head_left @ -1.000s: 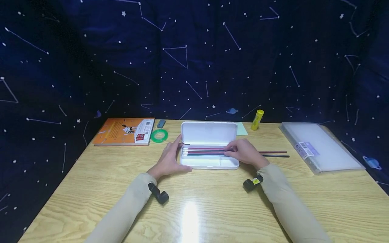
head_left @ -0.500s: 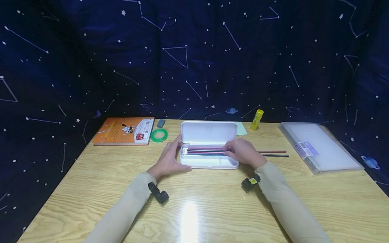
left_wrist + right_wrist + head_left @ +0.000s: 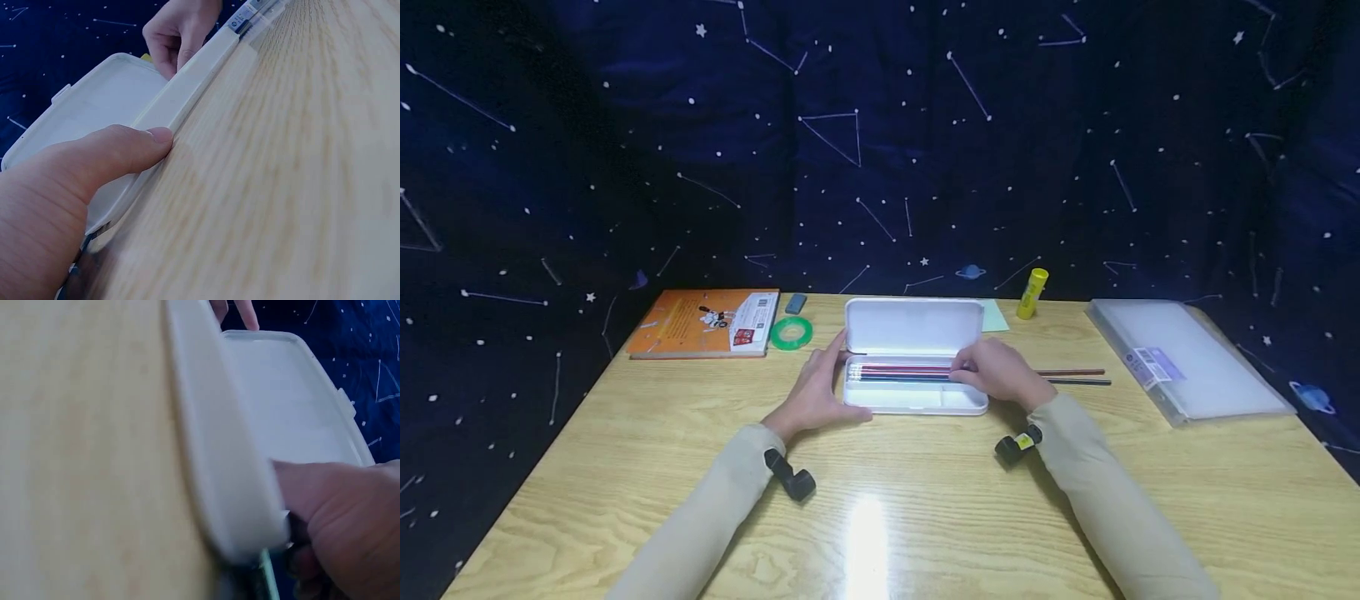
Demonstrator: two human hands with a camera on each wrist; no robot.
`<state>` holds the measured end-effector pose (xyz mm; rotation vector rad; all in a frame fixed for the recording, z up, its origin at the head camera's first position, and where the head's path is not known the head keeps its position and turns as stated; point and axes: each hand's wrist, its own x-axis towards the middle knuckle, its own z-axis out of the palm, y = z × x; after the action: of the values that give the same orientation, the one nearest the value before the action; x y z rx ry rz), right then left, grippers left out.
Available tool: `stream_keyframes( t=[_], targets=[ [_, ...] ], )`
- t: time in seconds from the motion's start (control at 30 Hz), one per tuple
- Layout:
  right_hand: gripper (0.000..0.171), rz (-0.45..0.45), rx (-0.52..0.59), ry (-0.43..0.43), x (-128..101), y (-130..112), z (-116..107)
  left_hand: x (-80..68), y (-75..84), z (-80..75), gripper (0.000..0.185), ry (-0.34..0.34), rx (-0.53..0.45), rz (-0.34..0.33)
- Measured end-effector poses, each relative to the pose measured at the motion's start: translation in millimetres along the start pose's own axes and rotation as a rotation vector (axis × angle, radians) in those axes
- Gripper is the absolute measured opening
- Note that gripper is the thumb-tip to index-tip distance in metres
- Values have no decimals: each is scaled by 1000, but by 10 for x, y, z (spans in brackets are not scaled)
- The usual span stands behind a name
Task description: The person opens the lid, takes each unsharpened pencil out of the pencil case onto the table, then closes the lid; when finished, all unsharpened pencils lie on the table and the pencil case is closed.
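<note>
An open white pencil case point(image 3: 913, 401) lies mid-table with its lid point(image 3: 914, 327) standing up at the back. Several coloured pencils point(image 3: 898, 372) lie in its rear compartment. My left hand point(image 3: 816, 392) braces the case's left end, with the thumb point(image 3: 119, 153) laid straight along the front wall point(image 3: 187, 94) and the fingers extended. My right hand point(image 3: 1003, 377) sits at the right end, its fingers curled over the pencils' ends. In the right wrist view that hand point(image 3: 344, 519) presses beside the case wall point(image 3: 219, 456). Two loose pencils point(image 3: 1075, 377) lie on the table to the right.
An orange book point(image 3: 706, 322), a green tape roll point(image 3: 792, 333) and a small grey eraser point(image 3: 796, 303) sit at the back left. A yellow glue stick point(image 3: 1032, 293) and a pale green note point(image 3: 996, 317) lie behind the case. A clear folder point(image 3: 1183, 362) lies far right on the wooden table point(image 3: 880, 517).
My right hand has crept slightly left along the pencils in the case. The left hand and the case have stayed in place.
</note>
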<state>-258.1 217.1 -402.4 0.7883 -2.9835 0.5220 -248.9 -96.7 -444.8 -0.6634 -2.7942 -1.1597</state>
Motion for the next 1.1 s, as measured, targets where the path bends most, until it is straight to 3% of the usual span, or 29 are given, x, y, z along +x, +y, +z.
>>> stream_keyframes(
  t=[0.33, 0.53, 0.83, 1.1],
  targets=[
    [9, 31, 119, 168, -85, 14, 61, 2, 1, -23, 135, 4, -2, -5],
    [8, 66, 148, 183, -186, 132, 10, -1, 7, -17, 135, 2, 5, -1],
    [8, 148, 123, 227, -565, 485, -99, 5, 20, -2, 135, 1, 3, -5],
    [4, 114, 81, 363, -1006, 817, -248, 3, 9, 0, 135, -7, 4, -9]
  ],
)
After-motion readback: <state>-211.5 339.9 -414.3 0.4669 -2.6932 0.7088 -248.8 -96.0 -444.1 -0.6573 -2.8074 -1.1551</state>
